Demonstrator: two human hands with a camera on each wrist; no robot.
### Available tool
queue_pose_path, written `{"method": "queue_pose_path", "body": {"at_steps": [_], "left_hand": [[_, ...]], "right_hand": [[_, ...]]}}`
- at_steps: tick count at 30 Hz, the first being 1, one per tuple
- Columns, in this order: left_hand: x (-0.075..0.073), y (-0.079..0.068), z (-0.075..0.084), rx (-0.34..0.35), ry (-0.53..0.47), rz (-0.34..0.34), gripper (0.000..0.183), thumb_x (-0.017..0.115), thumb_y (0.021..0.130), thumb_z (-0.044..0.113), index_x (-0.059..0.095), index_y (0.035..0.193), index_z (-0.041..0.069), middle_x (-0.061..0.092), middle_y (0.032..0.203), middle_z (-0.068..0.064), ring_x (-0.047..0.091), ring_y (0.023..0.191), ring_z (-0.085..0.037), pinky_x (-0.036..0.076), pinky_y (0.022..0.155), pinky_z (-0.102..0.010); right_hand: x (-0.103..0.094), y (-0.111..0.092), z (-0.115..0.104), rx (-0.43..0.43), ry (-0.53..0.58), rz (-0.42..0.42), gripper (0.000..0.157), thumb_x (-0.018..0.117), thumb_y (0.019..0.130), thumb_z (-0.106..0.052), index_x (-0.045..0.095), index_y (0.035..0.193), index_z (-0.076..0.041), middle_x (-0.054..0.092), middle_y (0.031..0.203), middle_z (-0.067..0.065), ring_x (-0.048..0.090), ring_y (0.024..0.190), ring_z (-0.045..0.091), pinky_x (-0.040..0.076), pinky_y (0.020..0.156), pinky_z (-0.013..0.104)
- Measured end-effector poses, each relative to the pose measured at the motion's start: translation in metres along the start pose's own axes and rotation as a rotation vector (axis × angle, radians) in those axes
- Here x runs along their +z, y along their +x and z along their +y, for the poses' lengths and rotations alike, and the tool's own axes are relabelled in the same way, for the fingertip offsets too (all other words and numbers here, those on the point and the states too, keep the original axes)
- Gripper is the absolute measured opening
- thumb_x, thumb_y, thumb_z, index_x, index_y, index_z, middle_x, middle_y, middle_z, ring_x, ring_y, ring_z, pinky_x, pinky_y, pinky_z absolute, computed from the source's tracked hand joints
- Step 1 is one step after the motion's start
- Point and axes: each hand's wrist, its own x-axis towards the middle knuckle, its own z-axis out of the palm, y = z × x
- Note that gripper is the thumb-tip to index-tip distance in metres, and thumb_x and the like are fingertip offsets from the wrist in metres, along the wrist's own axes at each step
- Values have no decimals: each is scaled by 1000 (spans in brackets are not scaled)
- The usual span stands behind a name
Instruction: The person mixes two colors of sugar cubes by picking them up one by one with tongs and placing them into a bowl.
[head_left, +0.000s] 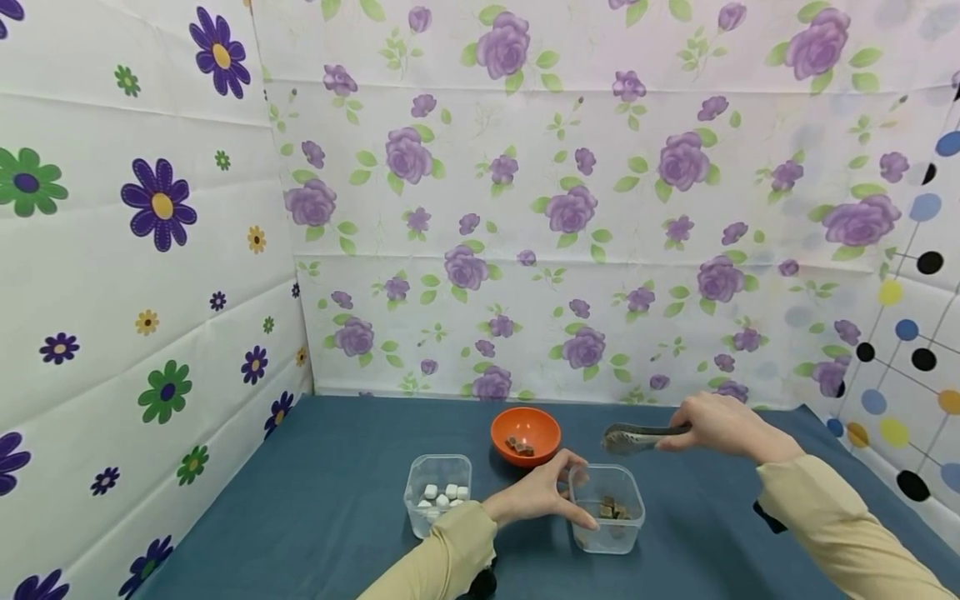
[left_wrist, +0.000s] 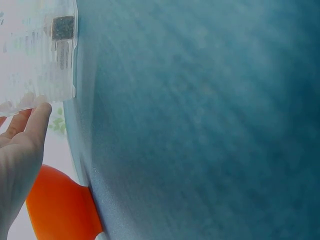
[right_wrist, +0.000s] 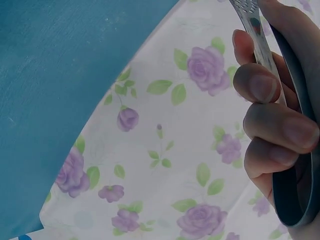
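My left hand (head_left: 542, 492) grips the left side of a clear plastic container (head_left: 630, 533), thumb on the near side and fingers behind. Brown cubes (head_left: 611, 507) lie inside it, and one dark cube (left_wrist: 63, 28) shows through its wall in the left wrist view. Metal tongs (head_left: 645, 435) are held in my right hand (head_left: 723, 425), raised above the table behind and right of that container. The right wrist view shows fingers (right_wrist: 280, 125) curled round the tongs' arms. Whether anything sits between the tongs' tips is too small to tell.
An orange bowl (head_left: 551, 437) with several brown pieces stands behind my left hand. Left of it, another clear container (head_left: 411, 492) holds several white cubes, partly hidden by my left sleeve. Floral cloth walls (head_left: 450, 208) border the blue table (head_left: 337, 500) at the back and sides.
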Motion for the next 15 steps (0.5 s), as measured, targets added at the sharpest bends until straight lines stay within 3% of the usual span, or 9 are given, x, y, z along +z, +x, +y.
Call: {"method": "queue_pose_path", "body": {"at_steps": [7, 15], "left_hand": [[0, 0, 1, -12, 1, 7, 54, 72, 78, 16, 43, 123, 23, 49, 117, 3, 45, 107, -22, 44, 77, -29], [1, 0, 2, -17, -2, 9, 53, 72, 78, 17, 43, 122, 24, 51, 117, -1, 46, 106, -22, 44, 78, -28]], "right_hand": [[4, 15, -3, -7, -8, 31, 42, 67, 78, -44, 43, 49, -24, 24, 45, -14, 20, 38, 2, 21, 41, 21], [6, 34, -9, 4, -19, 39, 45, 69, 77, -40, 39, 49, -22, 21, 46, -11, 17, 38, 3, 17, 40, 22]]}}
